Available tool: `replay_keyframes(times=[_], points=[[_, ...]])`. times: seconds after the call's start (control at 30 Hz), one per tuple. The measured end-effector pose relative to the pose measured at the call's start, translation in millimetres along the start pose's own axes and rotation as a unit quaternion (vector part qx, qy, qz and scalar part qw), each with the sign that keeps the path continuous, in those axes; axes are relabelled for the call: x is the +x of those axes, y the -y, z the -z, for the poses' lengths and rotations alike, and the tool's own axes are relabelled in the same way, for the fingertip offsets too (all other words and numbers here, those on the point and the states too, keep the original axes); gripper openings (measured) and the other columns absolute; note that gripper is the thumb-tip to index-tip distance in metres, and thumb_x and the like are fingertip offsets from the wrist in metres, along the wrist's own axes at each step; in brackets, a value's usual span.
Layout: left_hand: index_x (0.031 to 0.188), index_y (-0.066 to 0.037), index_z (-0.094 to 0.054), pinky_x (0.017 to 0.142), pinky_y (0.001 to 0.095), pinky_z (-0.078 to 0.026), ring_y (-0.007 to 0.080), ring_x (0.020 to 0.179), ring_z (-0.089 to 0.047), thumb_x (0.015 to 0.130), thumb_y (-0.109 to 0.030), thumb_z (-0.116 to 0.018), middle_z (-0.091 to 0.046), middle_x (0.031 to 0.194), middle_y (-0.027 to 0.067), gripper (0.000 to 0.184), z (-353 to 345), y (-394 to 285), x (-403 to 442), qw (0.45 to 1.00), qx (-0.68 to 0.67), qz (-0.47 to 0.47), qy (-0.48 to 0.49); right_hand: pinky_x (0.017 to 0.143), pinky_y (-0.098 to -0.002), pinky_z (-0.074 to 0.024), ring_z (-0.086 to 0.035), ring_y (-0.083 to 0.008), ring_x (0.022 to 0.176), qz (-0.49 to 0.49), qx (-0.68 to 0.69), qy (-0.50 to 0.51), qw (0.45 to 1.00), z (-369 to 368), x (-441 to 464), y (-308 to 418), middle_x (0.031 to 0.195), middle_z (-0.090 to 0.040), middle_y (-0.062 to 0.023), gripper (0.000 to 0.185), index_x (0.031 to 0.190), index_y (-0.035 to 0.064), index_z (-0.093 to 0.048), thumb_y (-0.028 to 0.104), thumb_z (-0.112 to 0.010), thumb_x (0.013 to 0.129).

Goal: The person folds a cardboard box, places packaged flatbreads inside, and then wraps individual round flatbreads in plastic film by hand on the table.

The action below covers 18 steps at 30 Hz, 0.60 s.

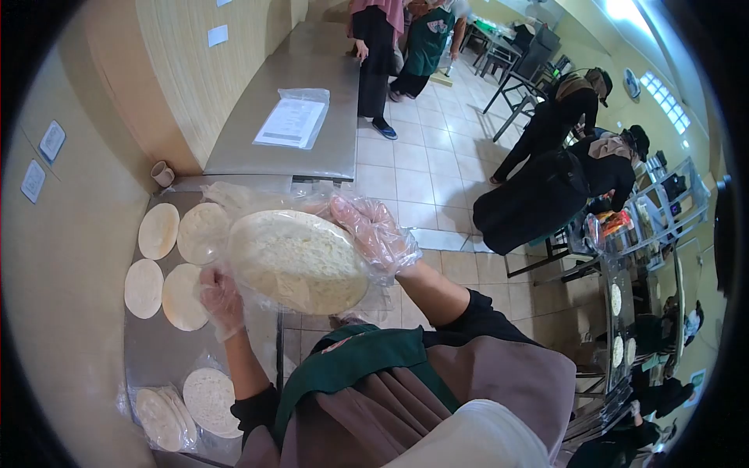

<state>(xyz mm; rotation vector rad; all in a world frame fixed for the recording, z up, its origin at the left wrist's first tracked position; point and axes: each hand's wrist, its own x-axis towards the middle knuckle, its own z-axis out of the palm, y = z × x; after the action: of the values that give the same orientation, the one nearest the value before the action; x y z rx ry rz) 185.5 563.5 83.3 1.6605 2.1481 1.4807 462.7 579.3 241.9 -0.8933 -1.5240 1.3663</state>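
A pale, round flatbread (300, 261) with a speckled top is held tilted above the table's edge, with clear plastic (265, 201) around it. My right hand (374, 234), in a clear plastic glove, grips its far right edge. At the lower left of the bread, my gloved left hand (221, 300) is closed on the plastic; its fingertips are partly hidden. Beside that hand, several more flatbreads (158, 231) lie flat on the metal table (168, 347). Nearer to me sit a plastic-wrapped stack of flatbreads (164, 419) and a single loose flatbread (211, 402).
A beige mug (162, 173) stands in the corner by the wall. Papers in a plastic sleeve (292, 118) lie on a grey counter (324, 70) ahead. To the right, people (546, 187) bend over work tables, and others stand on the tiled floor (437, 148) beyond.
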Motion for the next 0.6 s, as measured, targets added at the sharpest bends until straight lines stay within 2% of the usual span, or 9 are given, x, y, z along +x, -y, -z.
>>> replay_keyframes(times=[0.03, 0.17, 0.23, 0.33, 0.37, 0.47, 0.53, 0.57, 0.6], points=[[0.097, -0.004, -0.058, 0.068, 0.0305, -0.043, 0.0176, 0.073, -0.054, 0.086, -0.021, -0.059, -0.059, 0.08, 0.0048, 0.02, -5, 8, -4, 0.989, -0.062, 0.092, 0.093, 0.077, -0.0302, -0.0472, -0.06, -0.0158, 0.085, -0.001, -0.001, 0.0, 1.0, 2, -1, 0, 0.093, -0.066, -0.0134, 0.048, 0.105, -0.0033, -0.063, 0.037, -0.039, 0.095], [0.107, -0.005, -0.056, 0.075, 0.0302, -0.046, 0.0191, 0.083, -0.058, 0.086, -0.021, -0.059, -0.06, 0.095, 0.0058, 0.027, -2, 8, -10, 0.912, -0.317, 0.148, 0.213, 0.077, -0.0301, -0.0471, -0.06, -0.0166, 0.085, -0.031, -0.002, 0.005, 1.0, 4, -3, -1, 0.094, -0.066, -0.0137, 0.047, 0.102, -0.0042, -0.064, 0.035, -0.038, 0.096], [0.119, -0.004, -0.049, 0.087, 0.0308, -0.045, 0.0185, 0.102, -0.054, 0.082, -0.016, -0.063, -0.056, 0.112, 0.0079, 0.041, -3, 4, -18, 0.783, -0.555, 0.203, 0.194, 0.077, -0.0298, -0.047, -0.06, -0.0167, 0.085, -0.029, 0.007, 0.001, 1.0, 5, -4, -3, 0.095, -0.066, -0.0137, 0.046, 0.102, -0.0044, -0.064, 0.034, -0.038, 0.096], [0.127, -0.003, -0.04, 0.095, 0.0323, -0.041, 0.0176, 0.115, -0.047, 0.077, -0.009, -0.065, -0.049, 0.124, 0.0092, 0.056, 1, 18, -24, 0.75, -0.557, 0.26, 0.246, 0.077, -0.0292, -0.0466, -0.059, -0.016, 0.086, -0.024, -0.008, 0.029, 0.999, 7, -5, -4, 0.096, -0.065, -0.0133, 0.045, 0.104, -0.0042, -0.063, 0.033, -0.039, 0.096], [0.127, -0.003, -0.04, 0.095, 0.0323, -0.041, 0.0176, 0.115, -0.047, 0.077, -0.009, -0.065, -0.049, 0.124, 0.0092, 0.056, 5, 13, -21, 0.75, -0.557, 0.259, 0.245, 0.077, -0.0293, -0.0454, -0.057, -0.0145, 0.085, -0.03, -0.007, 0.034, 0.999, 8, -5, -8, 0.093, -0.065, -0.0104, 0.043, 0.103, -0.0005, -0.063, 0.036, -0.041, 0.095], [0.129, -0.003, -0.039, 0.094, 0.0322, -0.041, 0.0181, 0.116, -0.046, 0.075, -0.005, -0.066, -0.049, 0.124, 0.0095, 0.061, 8, 13, -19, 0.858, -0.339, 0.127, 0.364, 0.077, -0.0296, -0.0441, -0.055, -0.0132, 0.085, -0.05, 0.006, 0.032, 0.998, 1, -6, -5, 0.09, -0.064, -0.0076, 0.041, 0.102, 0.003, -0.064, 0.037, -0.043, 0.094], [0.127, -0.002, -0.04, 0.09, 0.0324, -0.043, 0.019, 0.107, -0.051, 0.078, -0.006, -0.063, -0.051, 0.12, 0.008, 0.054, -11, 47, -32, 0.935, -0.182, -0.096, 0.288, 0.077, -0.0297, -0.0439, -0.055, -0.0135, 0.085, -0.065, 0.02, 0.025, 0.997, -6, -6, -2, 0.09, -0.064, -0.0077, 0.04, 0.102, 0.0028, -0.064, 0.036, -0.043, 0.095], [0.127, -0.002, -0.04, 0.09, 0.0324, -0.043, 0.019, 0.107, -0.051, 0.078, -0.006, -0.063, -0.051, 0.12, 0.008, 0.054, -9, 41, -34, 0.936, -0.18, -0.094, 0.287, 0.077, -0.0297, -0.0442, -0.055, -0.0135, 0.084, 0.004, -0.03, 0.033, 0.999, -9, -5, -2, 0.089, -0.064, -0.0074, 0.039, 0.102, 0.0024, -0.064, 0.035, -0.043, 0.095], [0.124, -0.005, -0.043, 0.079, 0.0297, -0.047, 0.0173, 0.097, -0.054, 0.076, -0.009, -0.065, -0.053, 0.113, 0.006, 0.054, -9, 33, -40, 0.894, -0.358, 0.059, 0.262, 0.076, -0.0297, -0.0445, -0.055, -0.0136, 0.083, 0.073, -0.079, 0.041, 0.993, -11, -5, -2, 0.089, -0.064, -0.0071, 0.038, 0.102, 0.0019, -0.064, 0.033, -0.043, 0.095]])
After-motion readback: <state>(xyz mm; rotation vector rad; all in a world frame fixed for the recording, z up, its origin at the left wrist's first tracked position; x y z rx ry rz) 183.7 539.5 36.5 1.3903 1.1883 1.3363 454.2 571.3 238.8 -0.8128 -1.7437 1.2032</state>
